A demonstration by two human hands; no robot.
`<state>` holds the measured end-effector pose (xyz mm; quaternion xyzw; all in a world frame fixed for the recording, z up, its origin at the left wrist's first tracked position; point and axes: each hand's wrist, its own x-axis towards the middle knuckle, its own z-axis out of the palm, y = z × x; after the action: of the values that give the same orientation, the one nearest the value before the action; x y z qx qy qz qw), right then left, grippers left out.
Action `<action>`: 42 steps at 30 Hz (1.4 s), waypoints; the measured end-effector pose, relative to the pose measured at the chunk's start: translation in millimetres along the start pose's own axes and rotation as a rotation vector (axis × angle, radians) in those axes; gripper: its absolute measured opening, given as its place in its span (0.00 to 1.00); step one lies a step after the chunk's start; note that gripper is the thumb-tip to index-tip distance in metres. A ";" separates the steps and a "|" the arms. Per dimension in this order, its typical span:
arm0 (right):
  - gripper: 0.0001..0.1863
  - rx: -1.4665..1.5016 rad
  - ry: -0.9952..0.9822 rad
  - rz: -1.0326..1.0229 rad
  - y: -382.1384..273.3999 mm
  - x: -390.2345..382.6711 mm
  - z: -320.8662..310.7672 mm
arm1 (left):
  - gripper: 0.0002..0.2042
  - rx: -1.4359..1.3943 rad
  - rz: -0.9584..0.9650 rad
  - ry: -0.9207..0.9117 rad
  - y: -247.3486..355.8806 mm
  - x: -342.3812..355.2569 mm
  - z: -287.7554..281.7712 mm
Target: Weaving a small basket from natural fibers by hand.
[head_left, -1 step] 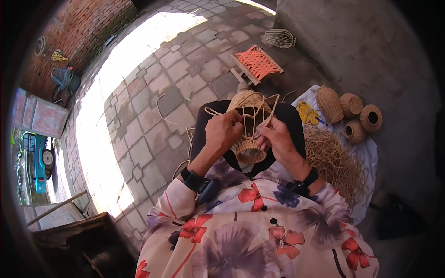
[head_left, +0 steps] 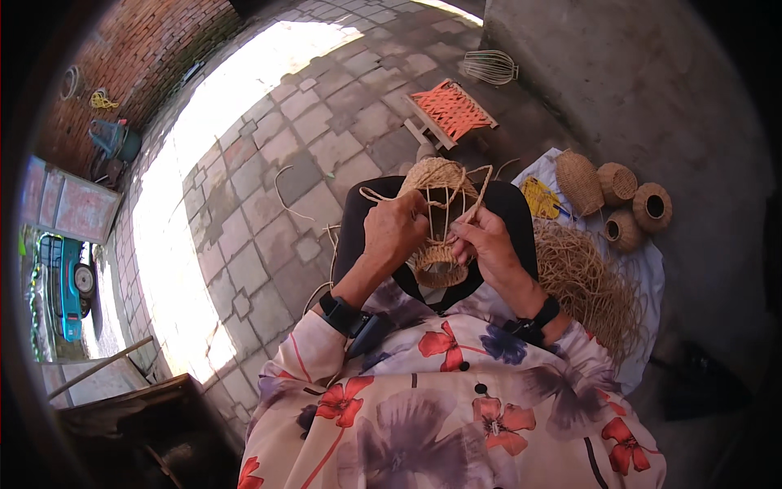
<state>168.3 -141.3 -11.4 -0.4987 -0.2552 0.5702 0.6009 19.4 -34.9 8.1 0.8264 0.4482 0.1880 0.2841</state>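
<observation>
Between my knees rests a partly woven straw-coloured basket (head_left: 437, 174), with bare upright ribs across its open middle and a woven rim at the near end. My left hand (head_left: 394, 230) is closed at the left side of the ribs, its fingertips turned inward and partly hidden. A twisted cord (head_left: 486, 184) loops up from the weave and down to my right hand (head_left: 492, 242), whose thumb and fingers pinch together on it at the right side. Another loose cord end sticks out above my left hand.
To the right, a heap of cord (head_left: 586, 281) lies on a white sheet (head_left: 649, 306), beside several finished woven baskets (head_left: 580, 182) and a yellow packet (head_left: 539, 198). Ahead stand an orange-webbed stool (head_left: 453, 112) and a bare rib frame (head_left: 490, 67). A loose strand (head_left: 281, 191) lies on the paving.
</observation>
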 end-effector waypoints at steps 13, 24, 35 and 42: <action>0.04 -0.244 0.057 -0.044 4.7 -3.1 -0.1 | 0.12 -0.322 -0.075 -0.065 -9.7 -42.8 -13.4; 0.03 -0.384 0.098 -0.101 6.8 4.2 -0.4 | 0.08 0.164 -0.048 0.152 -56.4 -41.1 -29.9; 0.04 -0.244 0.084 -0.036 5.5 5.2 -7.9 | 0.25 0.104 -0.247 0.025 -176.3 -80.5 -92.5; 0.05 -0.203 0.053 -0.047 9.3 4.9 -8.5 | 0.09 0.008 0.315 0.096 -31.5 -30.1 -41.2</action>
<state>172.8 -140.7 -24.1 -0.5658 -0.3073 0.5138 0.5669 -39.7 -34.2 18.0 0.8777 0.3270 0.2677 0.2260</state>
